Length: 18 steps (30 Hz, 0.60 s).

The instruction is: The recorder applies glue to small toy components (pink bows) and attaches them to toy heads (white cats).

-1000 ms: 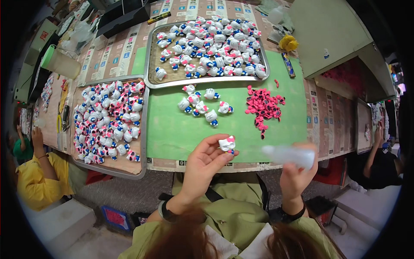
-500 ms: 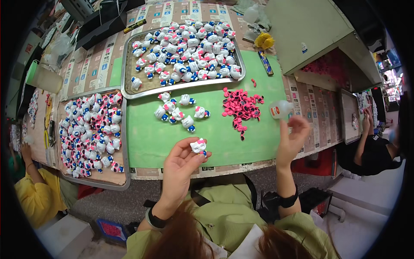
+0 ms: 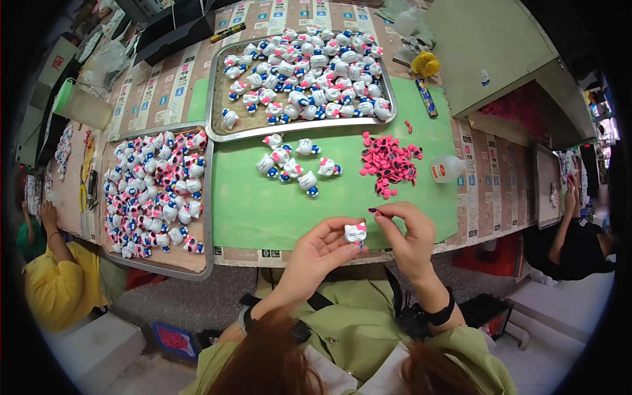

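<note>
Workbench surface (image 3: 500, 197) papered with printed sheets fills most of the view, its near edge running just in front of the person's lap. On it lies a flat green rectangular mat (image 3: 263, 210), whose near half is bare and gives the only open room for the hands. Along the mat's far edge sits a wide, shallow metal tray (image 3: 217, 128) heaped with small white cat figurines. A second metal tray (image 3: 197, 263) lies against the mat's left edge, crowded with more of them and reaching to the bench's near edge. Right of the mat stands a pale green box-shaped cabinet (image 3: 487, 52), closing that side. On the mat's far half lie a loose cluster of white cat figurines with blue and pink parts (image 3: 293, 161) and, just right of it, a heap of small pink plastic bows (image 3: 390, 164). A small translucent squeeze bottle (image 3: 446, 169) lies on its side at the mat's right edge, near the heap.

Over the mat's near edge, the left hand (image 3: 316, 253) cups one small white cat figurine with a pink bow (image 3: 355, 232) in its curled fingers. The right hand (image 3: 408, 237) hovers beside it, thumb and forefinger pinched together just above the figurine; what they pinch is too small to tell.
</note>
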Tool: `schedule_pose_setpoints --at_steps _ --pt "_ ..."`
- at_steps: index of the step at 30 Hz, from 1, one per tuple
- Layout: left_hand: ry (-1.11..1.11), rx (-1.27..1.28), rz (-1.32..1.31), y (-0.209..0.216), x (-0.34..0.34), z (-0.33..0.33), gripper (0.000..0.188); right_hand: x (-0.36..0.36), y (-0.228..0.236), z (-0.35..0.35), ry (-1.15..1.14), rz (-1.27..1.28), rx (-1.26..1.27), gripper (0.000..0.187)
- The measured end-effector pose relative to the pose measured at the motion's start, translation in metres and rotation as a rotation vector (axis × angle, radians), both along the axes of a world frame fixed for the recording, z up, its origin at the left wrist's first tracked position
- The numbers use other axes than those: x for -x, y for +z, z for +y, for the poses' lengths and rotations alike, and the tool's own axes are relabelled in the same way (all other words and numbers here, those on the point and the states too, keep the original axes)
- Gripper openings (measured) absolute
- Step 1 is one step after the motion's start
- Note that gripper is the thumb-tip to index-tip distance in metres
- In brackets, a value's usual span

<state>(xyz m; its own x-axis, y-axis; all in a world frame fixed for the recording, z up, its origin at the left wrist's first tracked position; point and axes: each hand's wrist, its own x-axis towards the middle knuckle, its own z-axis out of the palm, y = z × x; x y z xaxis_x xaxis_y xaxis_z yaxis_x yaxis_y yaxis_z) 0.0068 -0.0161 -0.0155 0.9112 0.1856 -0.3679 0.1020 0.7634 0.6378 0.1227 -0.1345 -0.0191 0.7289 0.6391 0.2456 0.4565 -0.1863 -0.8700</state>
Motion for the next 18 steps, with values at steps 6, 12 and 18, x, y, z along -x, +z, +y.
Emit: schedule_pose_setpoints --at_steps 6,12,18 --pt "0.013 -0.054 0.016 -0.005 0.0018 0.001 0.035 0.0083 0.0082 0.0051 0.172 -0.173 -0.157 0.018" --pt "0.033 -0.078 0.006 -0.004 0.0031 0.0016 0.036 0.0064 0.0067 0.0059 0.246 -0.444 -0.058 0.027" --pt "0.068 -0.136 -0.005 -0.0028 0.0055 0.0049 0.034 0.0083 0.0105 0.0036 0.282 -0.434 -0.005 0.03"
